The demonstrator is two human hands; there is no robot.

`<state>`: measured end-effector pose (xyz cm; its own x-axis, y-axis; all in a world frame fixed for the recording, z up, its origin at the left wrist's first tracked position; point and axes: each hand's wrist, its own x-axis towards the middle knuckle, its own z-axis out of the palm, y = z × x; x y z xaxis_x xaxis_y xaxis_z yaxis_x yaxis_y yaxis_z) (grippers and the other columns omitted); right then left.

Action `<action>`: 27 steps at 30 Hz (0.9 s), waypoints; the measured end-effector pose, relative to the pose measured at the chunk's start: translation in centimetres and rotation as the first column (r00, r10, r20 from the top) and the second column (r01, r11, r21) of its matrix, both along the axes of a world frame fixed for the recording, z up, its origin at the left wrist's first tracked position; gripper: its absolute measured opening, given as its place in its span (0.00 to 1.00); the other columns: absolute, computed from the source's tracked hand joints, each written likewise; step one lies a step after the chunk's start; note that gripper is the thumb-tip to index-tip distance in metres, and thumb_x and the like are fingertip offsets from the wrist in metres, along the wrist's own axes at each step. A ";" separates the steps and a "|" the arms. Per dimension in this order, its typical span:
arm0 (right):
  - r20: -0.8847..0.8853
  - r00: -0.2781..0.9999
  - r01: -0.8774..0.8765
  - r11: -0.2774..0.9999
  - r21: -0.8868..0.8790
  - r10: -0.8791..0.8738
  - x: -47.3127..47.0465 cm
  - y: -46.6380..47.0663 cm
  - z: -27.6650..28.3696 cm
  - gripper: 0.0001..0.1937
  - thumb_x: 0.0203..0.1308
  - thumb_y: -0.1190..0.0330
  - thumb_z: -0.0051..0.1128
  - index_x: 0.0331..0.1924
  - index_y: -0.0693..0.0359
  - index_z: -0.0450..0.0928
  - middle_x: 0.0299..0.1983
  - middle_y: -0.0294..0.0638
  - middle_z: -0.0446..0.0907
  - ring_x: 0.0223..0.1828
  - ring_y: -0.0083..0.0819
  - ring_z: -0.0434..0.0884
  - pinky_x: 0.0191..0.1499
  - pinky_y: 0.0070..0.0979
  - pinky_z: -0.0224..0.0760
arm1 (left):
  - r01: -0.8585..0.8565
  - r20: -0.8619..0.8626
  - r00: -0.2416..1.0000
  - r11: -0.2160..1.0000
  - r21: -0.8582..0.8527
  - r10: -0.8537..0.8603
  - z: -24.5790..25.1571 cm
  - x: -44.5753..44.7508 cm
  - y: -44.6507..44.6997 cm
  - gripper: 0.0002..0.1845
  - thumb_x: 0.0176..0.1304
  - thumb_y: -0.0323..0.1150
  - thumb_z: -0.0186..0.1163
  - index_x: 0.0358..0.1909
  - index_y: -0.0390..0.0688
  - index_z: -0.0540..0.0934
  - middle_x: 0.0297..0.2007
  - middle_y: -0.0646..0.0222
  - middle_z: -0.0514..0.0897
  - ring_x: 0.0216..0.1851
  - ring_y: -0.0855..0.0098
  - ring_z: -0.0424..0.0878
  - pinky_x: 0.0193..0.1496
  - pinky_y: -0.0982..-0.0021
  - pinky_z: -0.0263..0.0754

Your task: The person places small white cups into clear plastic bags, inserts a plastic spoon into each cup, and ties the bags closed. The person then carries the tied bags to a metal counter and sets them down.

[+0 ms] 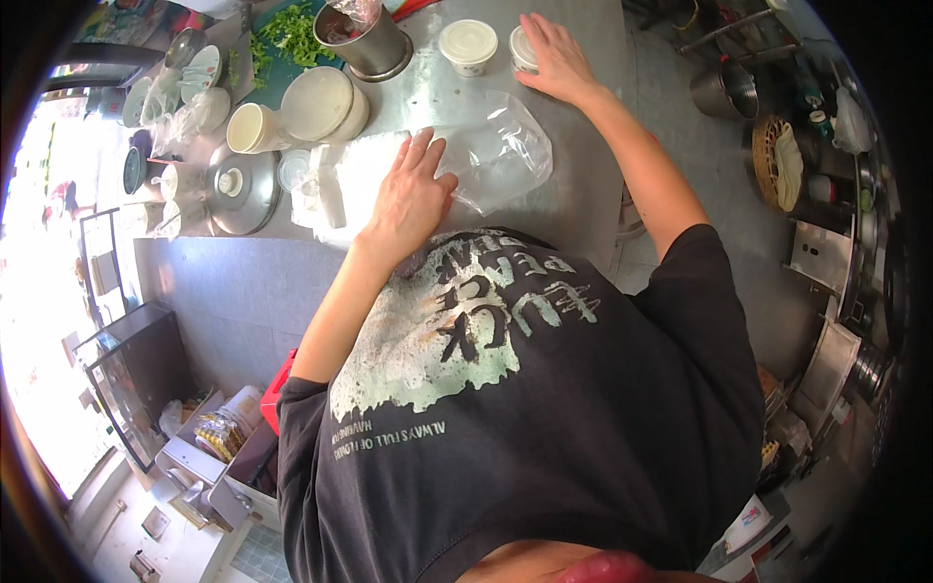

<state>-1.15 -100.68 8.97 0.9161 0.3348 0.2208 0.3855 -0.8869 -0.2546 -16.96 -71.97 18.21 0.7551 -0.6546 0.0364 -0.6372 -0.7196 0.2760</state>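
Observation:
My left hand [412, 191] lies palm down, fingers slightly apart, at the edge of a clear plastic bag [503, 157] spread flat on the steel table [590, 211]. Whether its fingertips pinch the plastic cannot be told. A stack of white bags or sheets [364, 171] lies under and left of it. Up at the right, my right hand [555, 62] rests on a lidded paper cup [522, 49], its thumb low on the cup's side and the fingers over the lid. A second lidded paper cup [469, 45] stands just left of that one, untouched.
At the table's left stand a round lidded tub [317, 106], an open pale cup [251, 128], a steel pot lid [244, 191] and several bowls. Farther back are a steel pot [368, 47] and chopped greens [295, 36] on a green board. A wicker basket [769, 164] is at the right.

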 end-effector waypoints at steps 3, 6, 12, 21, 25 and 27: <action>-0.014 0.999 0.034 0.998 0.045 -0.034 0.2 0.5 -0.1 0.43 0.46 0.57 0.68 0.69 0.53 0.59 0.65 0.44 0.63 0.65 0.45 0.64 0.61 0.41 0.67 | -0.003 0.012 1.000 1.000 -0.003 0.003 0.1 0.2 -0.3 0.07 0.49 0.29 0.66 0.32 0.42 0.83 0.59 0.52 0.73 0.67 0.52 0.62 0.71 0.55 0.56; -0.046 0.994 0.107 0.991 0.078 -0.104 0.4 0.9 -0.1 0.39 0.45 0.57 0.69 0.65 0.52 0.64 0.60 0.43 0.67 0.62 0.44 0.67 0.57 0.41 0.70 | -0.010 0.037 0.999 1.000 0.014 0.010 0.3 0.5 -0.4 0.07 0.49 0.29 0.66 0.32 0.42 0.83 0.59 0.52 0.72 0.67 0.52 0.62 0.71 0.56 0.57; 0.020 0.982 0.182 0.975 0.125 -0.185 -1.7 1.1 3.0 0.36 0.45 0.59 0.69 0.62 0.50 0.68 0.56 0.42 0.69 0.59 0.42 0.70 0.52 0.40 0.74 | -0.012 0.058 0.998 1.000 0.027 0.010 -0.1 0.9 -0.3 0.07 0.51 0.30 0.66 0.32 0.42 0.83 0.59 0.54 0.72 0.68 0.54 0.62 0.71 0.56 0.56; 0.397 0.918 -0.148 0.914 0.379 -0.016 -8.9 4.7 15.7 0.24 0.50 0.66 0.65 0.54 0.58 0.72 0.46 0.41 0.75 0.47 0.35 0.75 0.48 0.32 0.73 | 0.001 0.028 1.000 0.998 0.064 -0.003 -1.2 1.8 0.1 0.07 0.51 0.29 0.65 0.34 0.42 0.84 0.59 0.54 0.72 0.68 0.54 0.61 0.72 0.56 0.56; 0.148 0.948 -0.316 0.874 0.369 0.281 -11.1 7.3 14.5 0.35 0.45 0.61 0.70 0.61 0.55 0.69 0.53 0.45 0.72 0.55 0.44 0.74 0.54 0.37 0.72 | 0.023 0.090 0.996 0.998 0.050 -0.027 -1.6 1.9 0.5 0.07 0.54 0.32 0.61 0.33 0.44 0.85 0.53 0.53 0.75 0.65 0.53 0.63 0.70 0.55 0.57; 0.068 0.950 -0.308 0.885 0.350 0.304 -11.7 8.4 12.0 0.35 0.44 0.62 0.70 0.60 0.54 0.69 0.52 0.45 0.72 0.54 0.43 0.74 0.53 0.37 0.73 | -0.003 0.020 1.000 0.999 0.035 0.002 -1.8 1.8 0.7 0.07 0.52 0.30 0.63 0.33 0.43 0.84 0.55 0.54 0.74 0.66 0.53 0.62 0.71 0.55 0.57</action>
